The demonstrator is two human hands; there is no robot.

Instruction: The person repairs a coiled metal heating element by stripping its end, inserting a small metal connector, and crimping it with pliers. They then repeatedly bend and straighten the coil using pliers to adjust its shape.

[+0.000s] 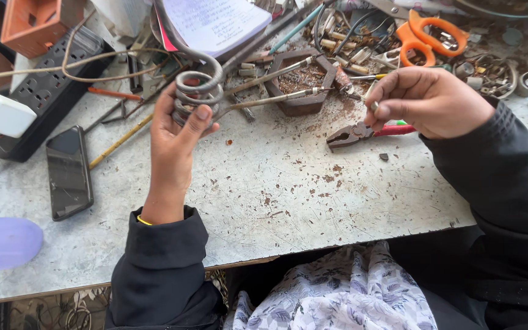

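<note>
Our left hand is wrapped around a grey coiled heating element, thumb over the front of the coil and fingers behind it, so the coil sits firmly held above the worktable. Two straight metal leads run from the coil toward three o'clock, ending near a hexagonal dish of brown scraps.

Our right hand is curled nearly closed, thumb and forefinger pinching a small metal piece; what kind of piece it is we cannot tell. It hovers well apart from the coil, at three o'clock from it.

Just at seven o'clock of the right hand lie red-handled pliers on the table. At twelve o'clock of that hand rest orange scissors among loose small parts. At nine o'clock of the left hand lie a dark phone, a yellow pencil and a black power strip carrying a white plug.
</note>
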